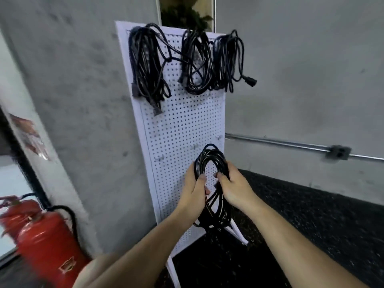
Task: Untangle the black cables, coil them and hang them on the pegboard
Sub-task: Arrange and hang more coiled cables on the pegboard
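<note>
The coil (221, 160) is showing a smooth, glossy black plastic sheath. The pegboard (182, 125) is looking like matt white perforated sheet. The wall (301, 69) is showing rough grey concrete, the conduit (280, 143) dull bare metal, the extinguisher (47, 242) glossy red paint, the floor (311, 215) a dark speckled finish.

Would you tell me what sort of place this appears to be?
Probably a utility or storage room: a red fire extinguisher, exposed metal conduit on the bare concrete wall, and a white pegboard hung with black cables.
</note>
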